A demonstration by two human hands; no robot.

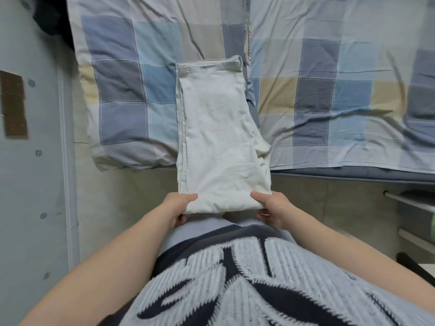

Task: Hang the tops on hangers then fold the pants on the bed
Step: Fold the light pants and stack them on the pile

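Head, pants gripped between left hand, right hand

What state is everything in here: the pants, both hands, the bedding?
Cream cotton pants: folded into a long strip, far end on the bed, near end held past its edge.
Left hand: grips the near left corner, thumb on top.
Right hand: grips the near right corner, thumb on top.
Blue-and-beige checked pillow: lying flat, partly under the pants.
Checked quilt: spread out, wrinkled.

Forearms extended, left hand and right hand pinch, thumbs above, fingers apparently curled beneath.
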